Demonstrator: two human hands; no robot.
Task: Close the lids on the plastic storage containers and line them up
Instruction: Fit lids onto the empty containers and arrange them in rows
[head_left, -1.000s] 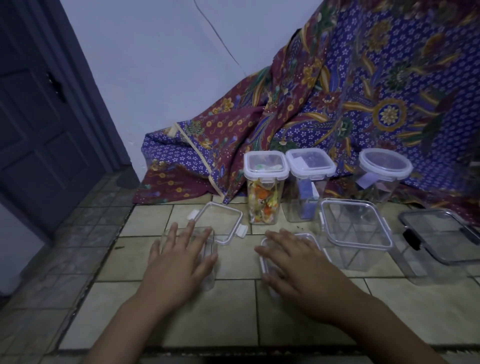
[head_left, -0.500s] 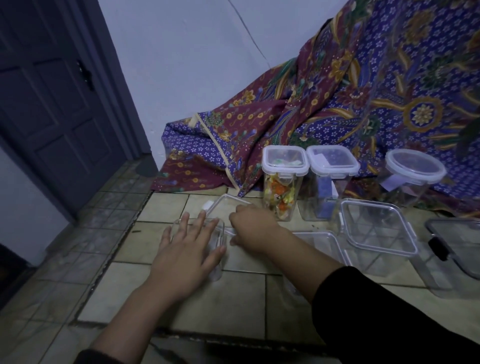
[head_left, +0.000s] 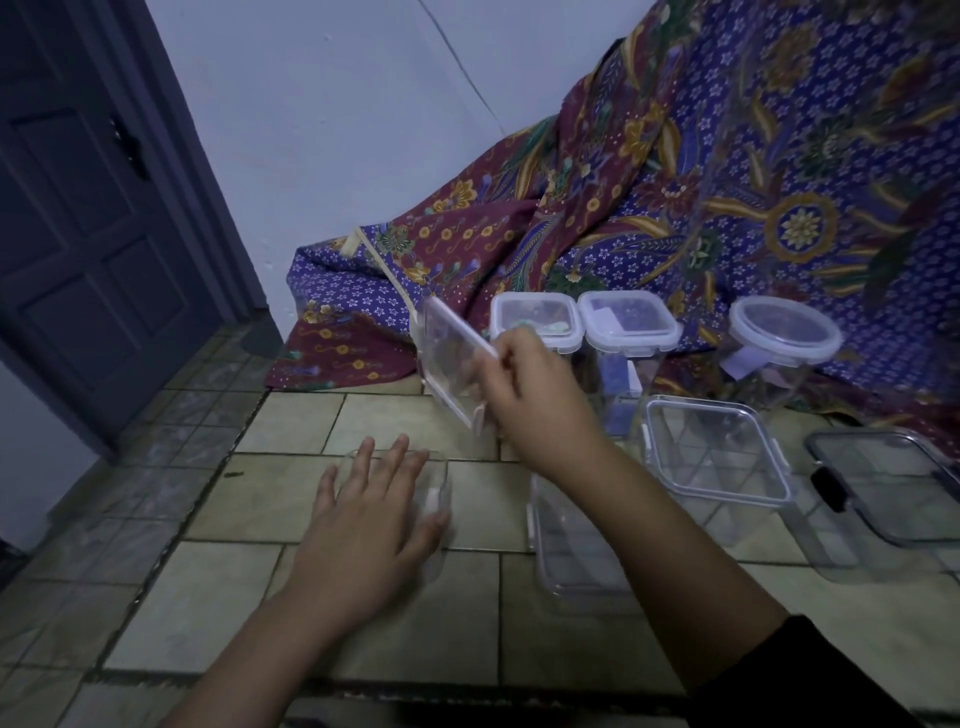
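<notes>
My left hand (head_left: 371, 525) lies flat with spread fingers on a small clear lidless container (head_left: 439, 486) on the tiled floor. My right hand (head_left: 535, 395) holds that container's clear square lid (head_left: 449, 364) tilted in the air, above and behind the container. Under my right forearm sits another clear lidless container (head_left: 571, 551). To its right stand a square clear container with its lid on (head_left: 711, 457) and a dark-clipped one (head_left: 893, 488). Behind them are two tall lidded jars (head_left: 535, 317) (head_left: 628, 322) and a round lidded jar (head_left: 784, 332).
A patterned purple and maroon cloth (head_left: 675, 208) drapes over the wall behind the jars. A dark door (head_left: 83, 249) stands at the left. The floor is beige tile (head_left: 291, 421) with a darker strip along the left.
My right hand left the middle container, reached to the lid lying behind the left container and lifted it off the floor. My left hand stayed on the container.
</notes>
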